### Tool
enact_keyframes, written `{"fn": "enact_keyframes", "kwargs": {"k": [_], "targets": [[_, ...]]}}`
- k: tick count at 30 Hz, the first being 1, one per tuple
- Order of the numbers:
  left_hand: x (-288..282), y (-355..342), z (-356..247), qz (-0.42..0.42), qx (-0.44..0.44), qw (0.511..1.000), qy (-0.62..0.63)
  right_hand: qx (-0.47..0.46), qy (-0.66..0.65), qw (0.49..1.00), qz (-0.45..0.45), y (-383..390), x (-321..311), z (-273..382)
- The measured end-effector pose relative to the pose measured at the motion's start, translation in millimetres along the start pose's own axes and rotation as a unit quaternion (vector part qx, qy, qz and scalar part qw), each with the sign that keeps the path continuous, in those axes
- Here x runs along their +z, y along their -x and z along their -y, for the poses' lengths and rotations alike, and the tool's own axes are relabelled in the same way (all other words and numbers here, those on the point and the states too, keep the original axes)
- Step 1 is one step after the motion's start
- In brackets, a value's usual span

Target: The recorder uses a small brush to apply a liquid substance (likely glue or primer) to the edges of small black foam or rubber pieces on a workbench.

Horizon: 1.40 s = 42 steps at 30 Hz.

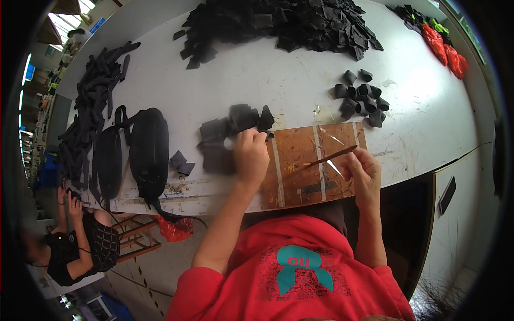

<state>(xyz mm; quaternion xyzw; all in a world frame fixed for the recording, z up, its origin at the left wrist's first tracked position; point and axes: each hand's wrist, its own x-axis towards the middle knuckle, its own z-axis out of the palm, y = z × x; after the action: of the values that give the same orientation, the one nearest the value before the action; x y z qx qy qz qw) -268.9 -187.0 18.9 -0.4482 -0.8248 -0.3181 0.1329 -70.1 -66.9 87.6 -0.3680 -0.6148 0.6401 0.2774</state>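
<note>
Right hand point(365, 170) pinching a dark stick point(333, 156) over the board point(292, 150), left hand point(251, 159) bunched at black pieces point(215, 130) by its left edge, grip hidden; curled pieces point(348, 108) beyond its far right corner look done, large flat pile point(316, 24) toward the table point(428, 107)'s far edge apparently left.

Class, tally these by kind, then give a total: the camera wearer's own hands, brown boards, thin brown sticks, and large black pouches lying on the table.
Hands: 2 (left hand, right hand)
Brown board: 1
Thin brown stick: 1
Large black pouches: 2 (wider pouch, narrower pouch)
Total: 6
</note>
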Motion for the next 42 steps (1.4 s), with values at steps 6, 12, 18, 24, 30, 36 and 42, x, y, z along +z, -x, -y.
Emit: {"fn": "enact_keyframes", "kwargs": {"k": [6,12,18,24,30,36,42], "targets": [[-44.4,37.8,-20.8,0.105,0.028,0.988,0.113,0.037,0.085,0.994,0.053,21.8,5.2,-6.5],[-28.1,22.3,-33.6,0.086,-0.089,0.985,0.121,0.059,0.072,0.992,0.086,29.0,15.4,-16.8],[-14.9,11.4,-45.3,0.192,-0.057,0.979,-0.046,0.001,0.118,0.988,0.103,31.9,21.0,-15.4],[-18.7,7.4,-31.8,0.223,-0.073,0.971,-0.037,-0.038,0.152,0.978,0.136,33.7,28.6,-11.9],[-22.3,2.8,-43.6,0.268,-0.057,0.960,-0.056,-0.068,0.173,0.969,0.162,27.8,39.8,-2.9],[-19.6,-1.8,-34.0,0.292,-0.018,0.956,-0.028,-0.072,0.180,0.966,0.172,29.8,39.9,-2.7],[-28.2,4.6,-23.3,0.135,-0.212,0.902,0.352,-0.029,0.148,0.978,0.148,29.5,44.4,1.6]]}}
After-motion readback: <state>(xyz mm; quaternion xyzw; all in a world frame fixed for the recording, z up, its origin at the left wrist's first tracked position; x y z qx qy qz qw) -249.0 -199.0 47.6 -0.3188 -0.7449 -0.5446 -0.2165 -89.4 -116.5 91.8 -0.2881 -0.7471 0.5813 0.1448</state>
